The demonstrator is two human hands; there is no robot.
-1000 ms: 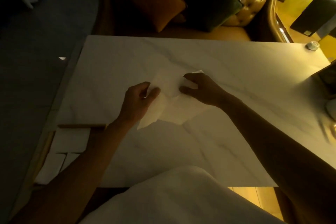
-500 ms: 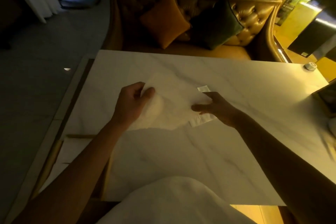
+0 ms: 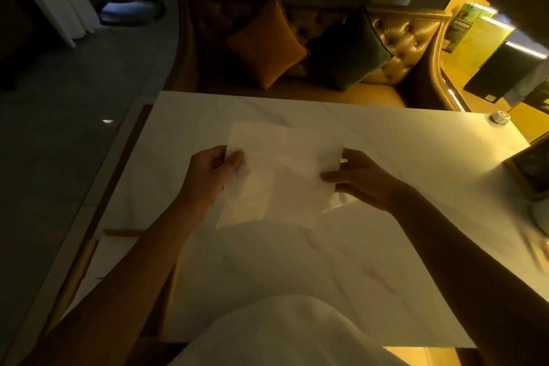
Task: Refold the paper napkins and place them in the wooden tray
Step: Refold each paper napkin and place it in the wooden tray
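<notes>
A white paper napkin (image 3: 285,169) is spread open and held up above the white marble table (image 3: 386,157). My left hand (image 3: 208,178) pinches its left edge between thumb and fingers. My right hand (image 3: 362,180) grips its right edge. The napkin's lower part hangs loose, with a doubled, brighter patch at the lower left. The wooden tray (image 3: 74,273) lies at the table's left edge, partly hidden by my left forearm, with folded white napkins (image 3: 110,249) inside it.
A leather sofa (image 3: 410,47) with an orange cushion (image 3: 267,44) and a dark green cushion (image 3: 347,50) stands beyond the table. A small round object (image 3: 500,116) sits at the far right corner, and a dark box (image 3: 531,166) at the right edge.
The napkin went from crumpled between my hands to spread open; my hands moved apart to its left and right edges and lifted it. The view tilted upward.
</notes>
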